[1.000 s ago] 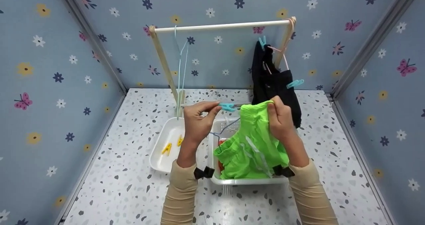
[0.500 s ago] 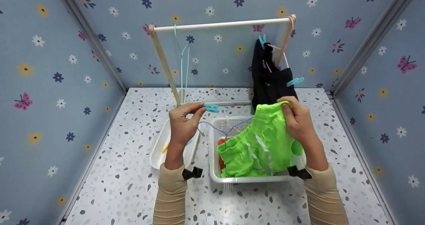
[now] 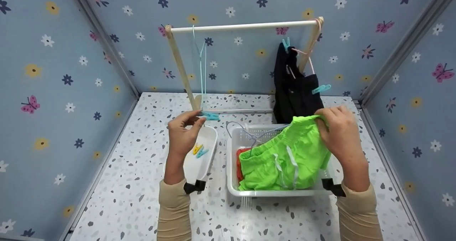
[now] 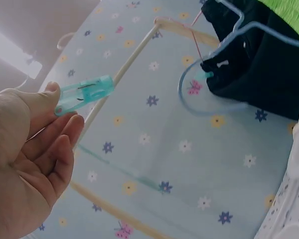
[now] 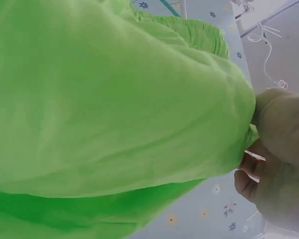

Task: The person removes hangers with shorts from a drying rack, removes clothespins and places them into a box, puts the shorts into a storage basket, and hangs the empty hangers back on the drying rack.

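My left hand [image 3: 182,134] pinches a light-blue clothespin [image 4: 87,93] between thumb and fingertips, above the white tray. My right hand [image 3: 340,134] grips the waistband of bright green shorts [image 3: 285,159] at its right end and lifts it, so the waistband slopes down to the left. White drawstrings hang from the shorts' front. The lower part of the shorts lies over the white basket [image 3: 281,193]. A blue-violet hanger [image 3: 254,137] stands at the waistband, its hook pointing left; the rest of it is hidden by the shorts.
Behind stands a rack [image 3: 242,26]. Black trousers [image 3: 297,95] hang at its right end on a pink hanger with blue clothespins. A light-blue hanger [image 3: 202,73] hangs at its left. The tray [image 3: 213,137] holds yellow and blue clothespins. Something red [image 3: 240,162] lies in the basket.
My left hand has moved left with the clothespin, away from the shorts. The right hand has moved right, drawing the waistband along, and the hanger has shifted rightward too.
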Motion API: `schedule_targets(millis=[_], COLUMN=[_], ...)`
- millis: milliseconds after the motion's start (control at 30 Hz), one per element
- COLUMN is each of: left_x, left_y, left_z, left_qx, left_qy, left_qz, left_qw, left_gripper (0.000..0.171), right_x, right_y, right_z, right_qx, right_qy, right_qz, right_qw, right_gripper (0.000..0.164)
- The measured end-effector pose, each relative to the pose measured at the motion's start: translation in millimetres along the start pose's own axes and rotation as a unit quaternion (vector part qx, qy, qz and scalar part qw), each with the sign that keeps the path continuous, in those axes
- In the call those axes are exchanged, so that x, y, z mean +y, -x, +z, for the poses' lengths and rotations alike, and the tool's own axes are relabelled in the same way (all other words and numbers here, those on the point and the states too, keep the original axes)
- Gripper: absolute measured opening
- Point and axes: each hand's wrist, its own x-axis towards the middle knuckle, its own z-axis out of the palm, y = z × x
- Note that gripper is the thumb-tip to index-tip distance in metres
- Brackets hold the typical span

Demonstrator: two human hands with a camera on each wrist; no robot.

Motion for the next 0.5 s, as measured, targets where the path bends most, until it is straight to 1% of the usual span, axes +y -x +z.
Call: schedule_targets(millis=[33,133,267,400,500], left_x=[0.7,-5.2,-17.3,-28.8,-36.3], left_y=[0.5,3.6,10.3,21.0,29.4], left_z=[-3.0,-9.8,-17.3,-26.3,-32.6], left_qx=[0.001,0.003,0.007,0.016,0.022], left_qy=[0.004,0.024,0.041,0.029,0.009], left_qz=[-0.007,-0.023,-0.041,-0.073,-0.095], left_qw=[1.0,0.9994,0.9983,0.9968,0.9952], left_gripper=[0.022,0.024,0.026,0.027,0.027], right_x=[-1,-3,-4,-4,-3], right_y=[1,4,5,8,12], right_z=[0,2,6,9,12], right_qx=[-0.001,-0.003,-0.004,-0.006,-0.005], right_qy=[0.007,0.028,0.068,0.087,0.087], right_qz=[-0.007,-0.015,-0.004,-0.002,-0.004], right_qw=[1.0,0.999,0.998,0.996,0.996], right_gripper=[0.014,0.014,0.011,0.016,0.02])
